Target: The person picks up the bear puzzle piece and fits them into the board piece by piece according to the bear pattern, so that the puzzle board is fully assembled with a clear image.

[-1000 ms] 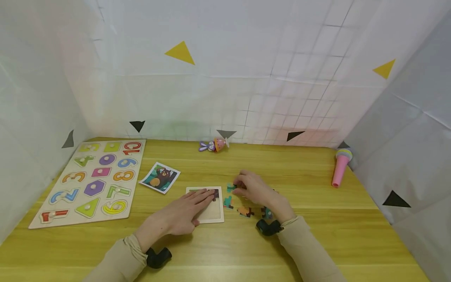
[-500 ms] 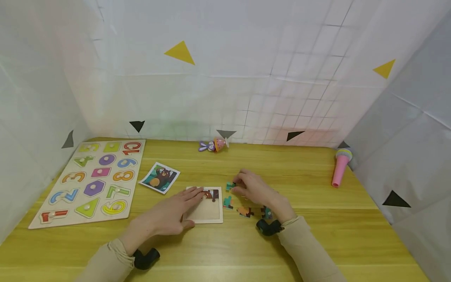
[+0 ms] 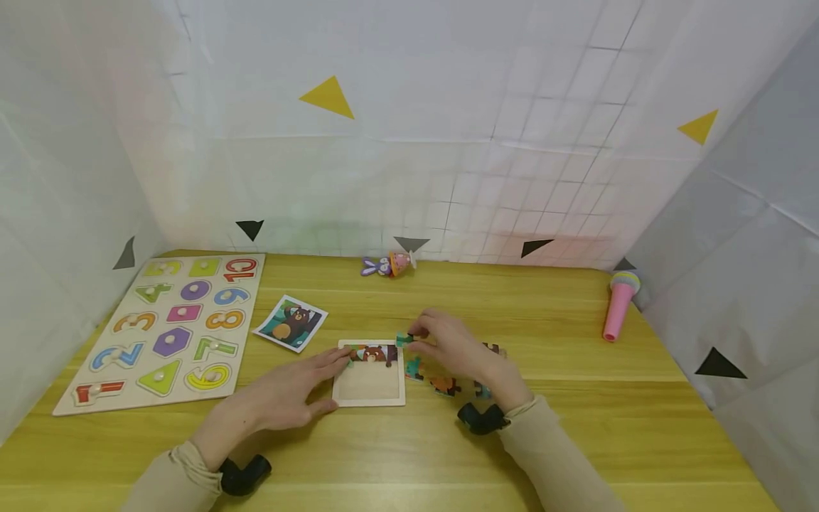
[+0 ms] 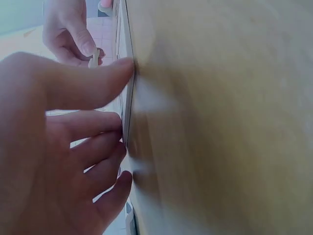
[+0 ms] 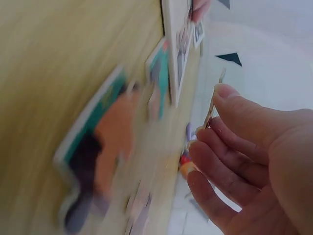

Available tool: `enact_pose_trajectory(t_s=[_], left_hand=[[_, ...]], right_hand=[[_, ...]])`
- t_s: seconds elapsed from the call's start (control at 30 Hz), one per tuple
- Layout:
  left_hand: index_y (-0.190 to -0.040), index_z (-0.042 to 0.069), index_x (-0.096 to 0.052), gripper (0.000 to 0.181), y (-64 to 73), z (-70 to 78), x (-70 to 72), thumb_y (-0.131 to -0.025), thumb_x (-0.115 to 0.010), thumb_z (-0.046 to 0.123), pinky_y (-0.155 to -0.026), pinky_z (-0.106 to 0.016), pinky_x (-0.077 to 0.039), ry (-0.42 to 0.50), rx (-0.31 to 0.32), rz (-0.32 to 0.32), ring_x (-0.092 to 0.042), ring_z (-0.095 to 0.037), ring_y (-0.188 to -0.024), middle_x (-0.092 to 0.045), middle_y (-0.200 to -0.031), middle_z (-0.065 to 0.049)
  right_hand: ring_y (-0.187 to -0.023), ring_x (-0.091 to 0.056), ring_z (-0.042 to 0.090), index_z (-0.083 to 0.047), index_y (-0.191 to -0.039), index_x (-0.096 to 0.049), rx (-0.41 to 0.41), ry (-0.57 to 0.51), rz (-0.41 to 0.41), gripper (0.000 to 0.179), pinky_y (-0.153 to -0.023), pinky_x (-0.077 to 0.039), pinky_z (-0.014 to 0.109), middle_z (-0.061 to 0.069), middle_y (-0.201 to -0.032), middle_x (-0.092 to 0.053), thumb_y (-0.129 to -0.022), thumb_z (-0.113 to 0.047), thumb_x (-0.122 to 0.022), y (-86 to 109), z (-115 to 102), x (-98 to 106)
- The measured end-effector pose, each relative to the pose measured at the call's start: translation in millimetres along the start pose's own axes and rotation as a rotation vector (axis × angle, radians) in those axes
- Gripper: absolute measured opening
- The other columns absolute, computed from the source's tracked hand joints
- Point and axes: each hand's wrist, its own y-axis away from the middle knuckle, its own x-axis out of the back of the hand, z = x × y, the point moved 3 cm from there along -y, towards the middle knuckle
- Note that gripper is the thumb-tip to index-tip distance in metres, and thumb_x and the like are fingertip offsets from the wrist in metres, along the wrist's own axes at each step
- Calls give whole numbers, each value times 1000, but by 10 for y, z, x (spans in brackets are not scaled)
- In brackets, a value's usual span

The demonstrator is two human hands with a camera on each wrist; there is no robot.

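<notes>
A small square wooden puzzle tray (image 3: 371, 402) lies on the table with a strip of bear-picture pieces (image 3: 374, 354) along its far side; its near part shows bare wood. My left hand (image 3: 281, 391) rests at the tray's left edge, fingers extended, the thumb by the near corner. Between thumb and fingertips my right hand (image 3: 454, 348) pinches a green puzzle piece (image 3: 404, 340), seen edge-on in the right wrist view and raised off the table. It overlaps the tray's far right corner in the head view. Loose pieces lie under and beside that hand, including a teal one (image 3: 414, 368) and an orange one (image 3: 444, 385).
A printed bear card (image 3: 293, 323) lies left of the tray, and a wooden number board (image 3: 160, 334) farther left. At the back are a small rabbit figure (image 3: 387, 264) and, to the right, a pink toy microphone (image 3: 618, 306). White sheets enclose the table's back and sides.
My left hand has slid left off the pieces to the tray's edge, uncovering the bear's head. My right hand has lifted the green piece and carried it left toward the tray.
</notes>
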Motion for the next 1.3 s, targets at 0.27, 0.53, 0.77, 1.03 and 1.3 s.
enact_pose_trajectory(t_s=[0.27, 0.53, 0.77, 1.03, 1.3], left_hand=[[-157, 12, -34, 68, -32, -20, -31, -100, -58, 42, -115, -55, -34, 30, 18, -17, -31, -30, -148, -25, -165, -6], [-158, 12, -31, 70, -41, -27, -30, -100, -59, 42, -115, -53, -35, 49, 9, -9, -33, -30, -147, -26, -165, -8], [-158, 15, -31, 72, -59, -47, -34, -99, -61, 42, -115, -54, -35, 71, 18, -8, -36, -31, -146, -29, -163, -10], [-157, 12, -35, 72, -59, -63, -33, -97, -64, 41, -114, -54, -37, 92, 6, 9, -38, -33, -144, -33, -161, -12], [-156, 9, -35, 73, -59, -84, -19, -96, -66, 39, -114, -54, -37, 85, -12, 25, -40, -34, -143, -34, -160, -14]], right_hand=[[-94, -63, 16, -7, -112, -68, 51, 0, -75, 23, -83, -55, 30, 2, -103, -64, -96, -24, -68, -138, -240, -155], [-89, -60, 13, -6, -113, -68, 76, -15, -120, 22, -79, -53, 24, 2, -102, -63, -97, -20, -67, -209, -393, -291], [-91, -60, 12, -6, -117, -69, 86, -40, -156, 25, -80, -52, 22, 3, -105, -62, -98, -22, -66, -247, -473, -331], [-87, -61, 12, -6, -113, -71, 124, -45, -140, 22, -77, -52, 20, 3, -101, -62, -97, -21, -68, -263, -509, -366], [-83, -59, 13, -6, -106, -71, 168, -49, -117, 21, -73, -49, 19, 4, -98, -62, -94, -23, -71, -279, -535, -426]])
